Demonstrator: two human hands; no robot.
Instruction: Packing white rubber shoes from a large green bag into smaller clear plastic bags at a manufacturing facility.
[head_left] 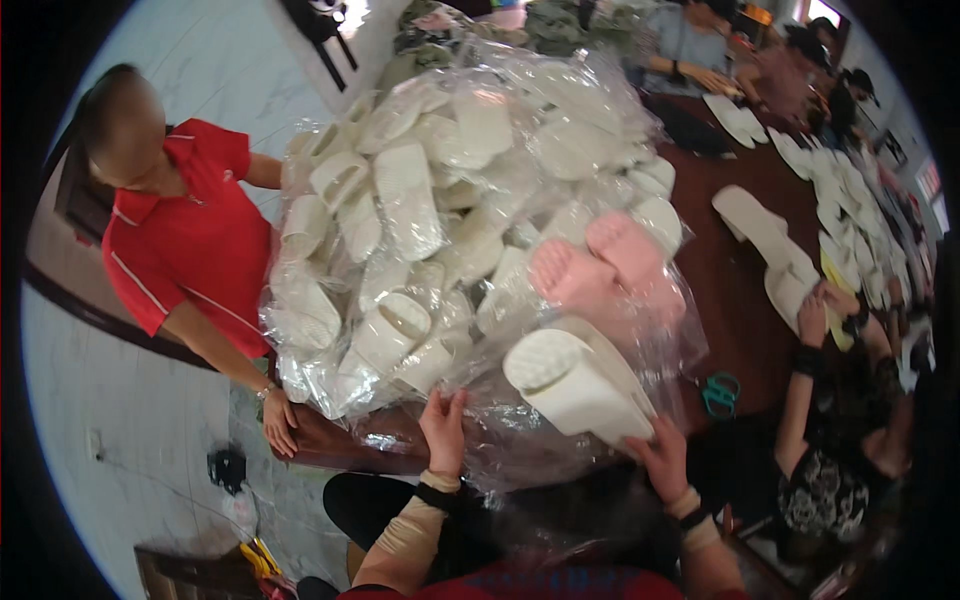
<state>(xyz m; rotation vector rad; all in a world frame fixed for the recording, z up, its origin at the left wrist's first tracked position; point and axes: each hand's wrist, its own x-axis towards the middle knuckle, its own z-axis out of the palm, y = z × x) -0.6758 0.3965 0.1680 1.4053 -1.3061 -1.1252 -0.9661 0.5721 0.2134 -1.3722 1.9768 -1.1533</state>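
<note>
Head view is showing me reaching up from the lower edge with both hands. My left hand [443, 425] is resting fingers-spread against the clear plastic bag [440, 250], gripping nothing I can make out. My right hand [662, 455] is touching the near end of a white slipper [575, 385]; whether it is clamped on it I cannot tell. That slipper is lying just ahead of the right hand, its long axis slanting up-left, sole toward me. The bag is bulging with white slippers, plus a pink pair [605, 270]. Teal scissors [720, 393] are lying on the brown table [735, 300].
</note>
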